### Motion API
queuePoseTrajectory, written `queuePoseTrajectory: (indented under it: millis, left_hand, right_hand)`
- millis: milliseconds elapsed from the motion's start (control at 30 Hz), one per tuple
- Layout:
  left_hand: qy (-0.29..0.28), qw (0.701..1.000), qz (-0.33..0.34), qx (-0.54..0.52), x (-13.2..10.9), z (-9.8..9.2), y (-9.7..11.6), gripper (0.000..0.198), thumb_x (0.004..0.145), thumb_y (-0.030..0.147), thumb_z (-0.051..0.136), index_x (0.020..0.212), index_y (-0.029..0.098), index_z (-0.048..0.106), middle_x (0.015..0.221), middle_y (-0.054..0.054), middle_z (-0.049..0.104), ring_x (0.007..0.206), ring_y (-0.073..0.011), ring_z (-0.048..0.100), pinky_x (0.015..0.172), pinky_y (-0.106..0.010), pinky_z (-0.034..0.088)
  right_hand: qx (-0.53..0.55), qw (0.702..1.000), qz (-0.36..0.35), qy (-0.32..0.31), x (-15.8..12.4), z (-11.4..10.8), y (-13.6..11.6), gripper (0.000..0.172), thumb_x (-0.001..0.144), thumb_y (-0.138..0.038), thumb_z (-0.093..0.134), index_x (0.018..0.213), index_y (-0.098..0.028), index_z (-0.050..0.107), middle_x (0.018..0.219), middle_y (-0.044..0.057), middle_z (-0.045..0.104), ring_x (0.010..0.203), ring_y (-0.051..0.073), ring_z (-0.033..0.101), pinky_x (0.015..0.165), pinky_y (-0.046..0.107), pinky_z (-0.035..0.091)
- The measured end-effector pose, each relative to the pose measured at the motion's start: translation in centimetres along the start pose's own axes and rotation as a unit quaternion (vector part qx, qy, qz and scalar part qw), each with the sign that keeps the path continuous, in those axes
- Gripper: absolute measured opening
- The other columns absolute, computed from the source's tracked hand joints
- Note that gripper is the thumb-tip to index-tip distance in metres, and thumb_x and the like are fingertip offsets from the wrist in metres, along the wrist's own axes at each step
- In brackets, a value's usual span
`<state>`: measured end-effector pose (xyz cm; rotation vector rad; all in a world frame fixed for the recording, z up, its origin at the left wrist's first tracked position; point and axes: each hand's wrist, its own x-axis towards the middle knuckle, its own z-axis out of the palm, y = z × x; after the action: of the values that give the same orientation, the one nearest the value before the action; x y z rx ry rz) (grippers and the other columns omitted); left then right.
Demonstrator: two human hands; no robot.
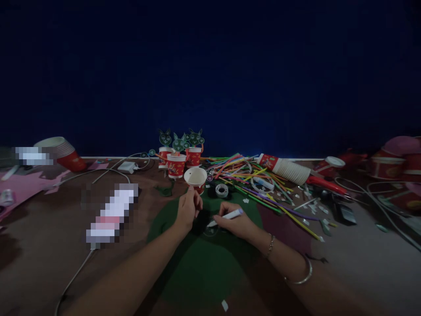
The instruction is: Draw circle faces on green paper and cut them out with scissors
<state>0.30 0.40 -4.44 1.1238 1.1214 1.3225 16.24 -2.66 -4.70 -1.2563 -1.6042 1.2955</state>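
Note:
My right hand [235,221] grips a white marker [233,214] with a lilac end, its tip angled down to the left. Under the tip lies a small outlined circle [210,231] on dark green paper [197,267]. To its left, my left hand [190,207] is closed, fingers bent together; whatever is between them is hidden. Just behind that hand stands a red-and-white paper cup [195,175], partly covered by the fingers; I cannot tell if they touch it. A roll of tape [221,190] sits behind my right hand.
Red cups with green animal faces [179,142] stand at the back. Right of them spreads a heap of coloured pipe cleaners [243,169], beside a toppled cup stack [286,168]. Another cup stack [62,153], a white charger [127,167] and a blurred-out device [113,213] with cable are left.

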Motion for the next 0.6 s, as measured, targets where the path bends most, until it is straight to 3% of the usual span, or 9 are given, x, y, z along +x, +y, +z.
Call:
queuePoseTrajectory:
  millis: [600]
  left_hand:
    - [0.000,1.000,-0.003,0.004,-0.09,0.05,0.24,0.053,0.083,0.055,0.037,0.046,0.018,0.036,0.040,0.003,0.046,0.026,-0.0042,0.031,0.028,-0.018,0.014]
  right_hand:
    - [-0.005,1.000,-0.004,-0.012,0.02,-0.02,-0.03,0.020,0.067,-0.027,0.063,0.059,-0.018,0.047,0.048,-0.005,0.051,0.044,0.007,0.039,0.041,0.017,0.027]
